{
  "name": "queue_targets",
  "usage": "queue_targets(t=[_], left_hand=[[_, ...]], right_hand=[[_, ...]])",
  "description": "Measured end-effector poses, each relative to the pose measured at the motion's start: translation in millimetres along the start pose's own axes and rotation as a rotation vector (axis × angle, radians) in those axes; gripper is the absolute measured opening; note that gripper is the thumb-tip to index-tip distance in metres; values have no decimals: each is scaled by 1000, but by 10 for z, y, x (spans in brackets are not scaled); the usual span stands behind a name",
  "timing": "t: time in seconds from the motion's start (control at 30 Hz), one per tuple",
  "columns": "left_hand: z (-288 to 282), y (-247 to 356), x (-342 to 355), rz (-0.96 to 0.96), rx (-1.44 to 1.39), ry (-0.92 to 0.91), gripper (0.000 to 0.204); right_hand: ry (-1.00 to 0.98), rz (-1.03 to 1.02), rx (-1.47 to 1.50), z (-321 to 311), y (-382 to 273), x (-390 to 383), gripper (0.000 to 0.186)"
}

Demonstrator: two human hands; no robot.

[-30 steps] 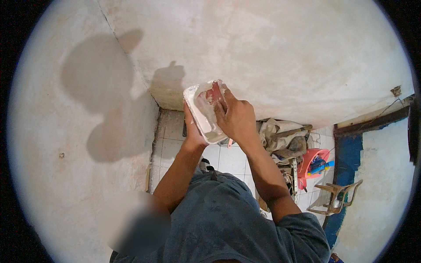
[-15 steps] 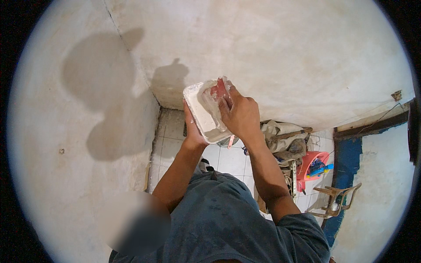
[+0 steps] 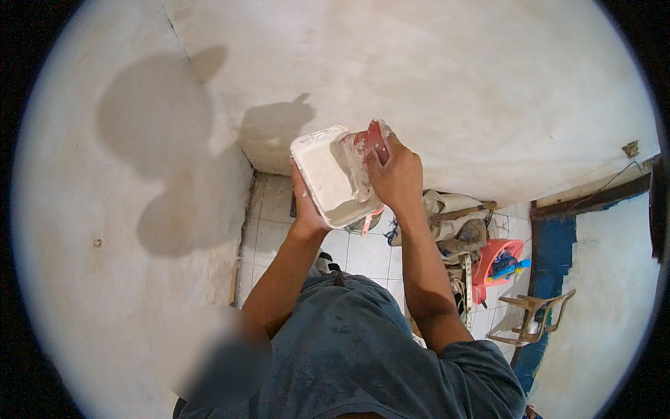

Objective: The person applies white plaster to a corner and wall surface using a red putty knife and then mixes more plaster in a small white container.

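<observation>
A white rectangular tub [image 3: 335, 223] of creamy white filler [image 3: 325, 170] is held up in front of my body. My left hand [image 3: 306, 202] is closed around its left side and underside; most of those fingers are hidden beneath it. In my right hand [image 3: 398, 173] is a red-handled putty knife [image 3: 377, 142], gripped by its handle at the tub's right side. Filler coats the knife, and its wide blade [image 3: 356, 167] lies over the tub's right part. My thumb is on the near face of the handle.
Pale plastered walls [image 3: 433, 84] meet in a corner ahead. On the tiled floor [image 3: 370, 258] at the right are crumpled sacks [image 3: 453, 234], a pink plastic container [image 3: 499, 262] with blue items, and a brown stool [image 3: 534, 314]. A blue-painted strip [image 3: 551, 255] marks the right wall.
My right hand has moved right with the putty knife, drawing its blade toward the tub's right edge and uncovering more filler. My left hand keeps the tub nearly still.
</observation>
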State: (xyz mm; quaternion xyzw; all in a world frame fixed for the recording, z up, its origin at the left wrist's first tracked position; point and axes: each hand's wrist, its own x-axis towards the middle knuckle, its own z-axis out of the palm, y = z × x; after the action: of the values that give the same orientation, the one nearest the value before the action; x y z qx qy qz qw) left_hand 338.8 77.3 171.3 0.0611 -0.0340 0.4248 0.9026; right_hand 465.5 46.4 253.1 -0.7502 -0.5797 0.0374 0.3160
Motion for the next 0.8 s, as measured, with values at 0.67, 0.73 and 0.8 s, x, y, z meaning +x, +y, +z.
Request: queue_targets(t=[0.67, 0.73, 0.8], left_hand=[[-147, 10, 54, 2, -237, -284, 79], [-119, 28, 51, 0, -152, -282, 81], [-15, -3, 7, 10, -84, -197, 81]], right_hand=[[-121, -83, 92, 37, -374, -99, 52], [-153, -76, 75, -1, -337, -86, 51], [-119, -42, 91, -45, -193, -32, 50]])
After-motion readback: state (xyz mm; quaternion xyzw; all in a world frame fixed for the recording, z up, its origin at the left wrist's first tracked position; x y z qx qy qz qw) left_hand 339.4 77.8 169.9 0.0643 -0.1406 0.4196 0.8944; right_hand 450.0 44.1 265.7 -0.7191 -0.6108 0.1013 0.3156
